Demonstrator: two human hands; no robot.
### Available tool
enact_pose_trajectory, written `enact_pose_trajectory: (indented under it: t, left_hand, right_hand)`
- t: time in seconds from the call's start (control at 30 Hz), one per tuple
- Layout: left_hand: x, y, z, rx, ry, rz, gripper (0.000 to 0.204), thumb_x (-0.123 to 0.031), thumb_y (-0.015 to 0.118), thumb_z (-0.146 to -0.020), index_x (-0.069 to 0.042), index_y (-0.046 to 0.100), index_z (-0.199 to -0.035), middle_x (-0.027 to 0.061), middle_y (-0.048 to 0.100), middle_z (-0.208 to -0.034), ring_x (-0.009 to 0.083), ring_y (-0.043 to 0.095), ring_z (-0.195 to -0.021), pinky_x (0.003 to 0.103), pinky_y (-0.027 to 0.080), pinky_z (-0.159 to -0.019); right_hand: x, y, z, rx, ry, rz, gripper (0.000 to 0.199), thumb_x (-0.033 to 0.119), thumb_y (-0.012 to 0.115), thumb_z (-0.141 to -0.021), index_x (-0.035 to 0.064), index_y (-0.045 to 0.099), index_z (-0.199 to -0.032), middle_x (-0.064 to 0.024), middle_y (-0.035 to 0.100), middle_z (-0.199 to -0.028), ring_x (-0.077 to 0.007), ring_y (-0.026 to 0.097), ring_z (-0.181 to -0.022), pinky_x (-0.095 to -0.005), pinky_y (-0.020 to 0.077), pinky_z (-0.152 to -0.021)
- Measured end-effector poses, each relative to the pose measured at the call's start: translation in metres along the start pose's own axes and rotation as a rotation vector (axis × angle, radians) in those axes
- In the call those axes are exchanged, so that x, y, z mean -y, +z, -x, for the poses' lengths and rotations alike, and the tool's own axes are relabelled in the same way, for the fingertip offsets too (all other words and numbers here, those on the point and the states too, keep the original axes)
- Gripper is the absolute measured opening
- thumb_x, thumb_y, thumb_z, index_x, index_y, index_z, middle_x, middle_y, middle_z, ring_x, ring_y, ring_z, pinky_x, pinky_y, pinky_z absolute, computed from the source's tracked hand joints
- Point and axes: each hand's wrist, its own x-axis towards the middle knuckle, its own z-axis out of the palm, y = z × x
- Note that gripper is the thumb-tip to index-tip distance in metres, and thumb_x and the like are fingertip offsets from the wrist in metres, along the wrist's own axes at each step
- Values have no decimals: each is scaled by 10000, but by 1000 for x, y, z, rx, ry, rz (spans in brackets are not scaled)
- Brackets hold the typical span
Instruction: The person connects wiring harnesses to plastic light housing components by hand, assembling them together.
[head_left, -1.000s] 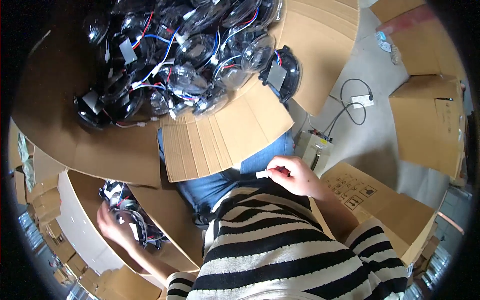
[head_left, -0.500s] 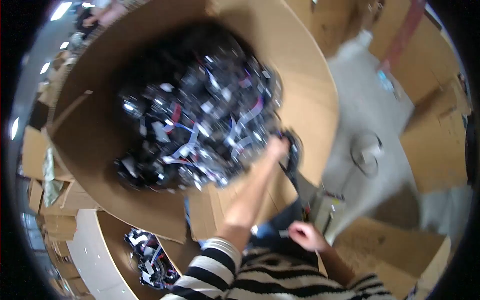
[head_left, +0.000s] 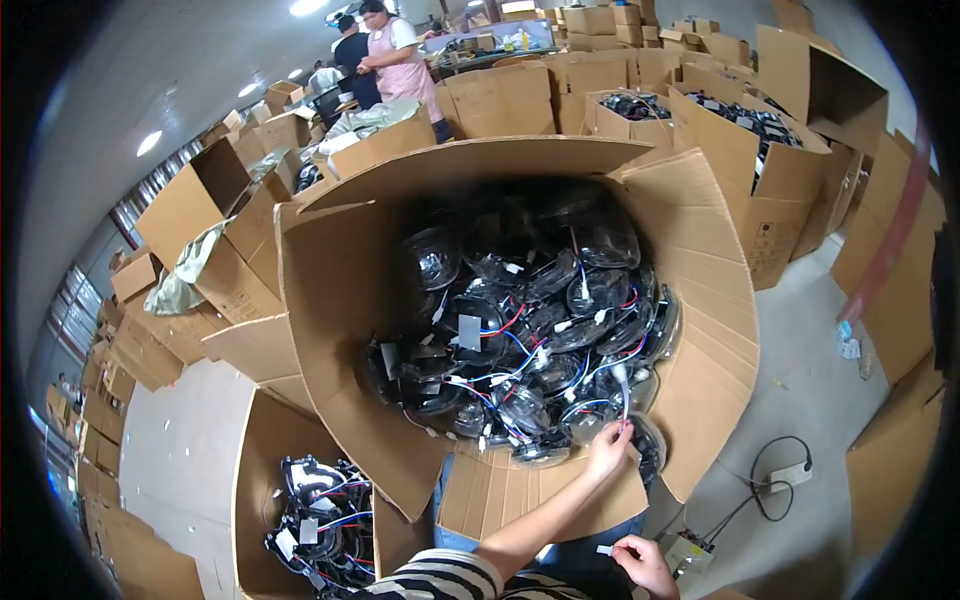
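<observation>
A large open cardboard box in front of me holds a heap of round black lamp units with clear lenses and red, white and blue wires. My left hand reaches over the near flap to the box's right front corner. Its fingers are pinched on a wire lead, beside a lamp unit leaning against the corner. Close to my body, below the near flap, my right hand is closed with a small white piece at its fingertips. I cannot tell what that piece is.
At lower left stands another box with more lamp units. Filled boxes stand at far right. A power strip and cable lie on the floor at right. Two people stand at the back, with another partly hidden.
The view has swung upward, bringing the far room into sight, and the blur has cleared. My left hand stays at the box's right front corner; the white piece at my right fingertips shows more sharply.
</observation>
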Motion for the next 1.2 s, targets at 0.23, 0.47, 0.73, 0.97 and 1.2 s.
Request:
enact_pose_trajectory:
  t: [0.23,0.47,0.73,0.97,1.2]
  left_hand:
    - [-21,-85,77,205,179,-311,222,-169,433,-838,19,548,-862,170,544,-827,284,522,-755,346,414,-678]
    - [-24,-151,108,186,-20,-298,219,-161,375,-864,-3,469,-983,140,548,-860,232,562,-782,322,441,-695]
    - [3,-167,61,-162,-104,303,326,-249,309,-898,-20,488,-752,60,577,-843,98,493,-739,227,393,-679]
    - [-36,-141,69,-39,76,-54,275,-193,332,-886,-19,544,-865,46,496,-683,112,470,-621,238,397,-599]
    - [-4,-149,157,150,-217,-119,267,-185,337,-882,-8,524,-812,72,570,-719,157,544,-709,275,418,-671]
  right_hand:
    - [2,15,-7,104,111,66,70,52,526,-768,3,572,-787,-13,532,-640,-72,461,-593,-206,370,-545]
    - [-6,29,-13,192,145,109,98,96,547,-766,2,562,-741,28,499,-584,-32,411,-528,-188,335,-469]
    - [-3,40,-30,266,173,117,97,90,543,-766,-3,564,-749,23,500,-580,-32,411,-522,-186,337,-466]
    - [2,41,-15,278,178,192,99,90,544,-760,-9,552,-760,-7,515,-597,-55,444,-545,-206,368,-501]
    - [2,45,-12,309,199,199,81,67,508,-770,-12,523,-764,-56,524,-632,-75,458,-577,-225,392,-550]
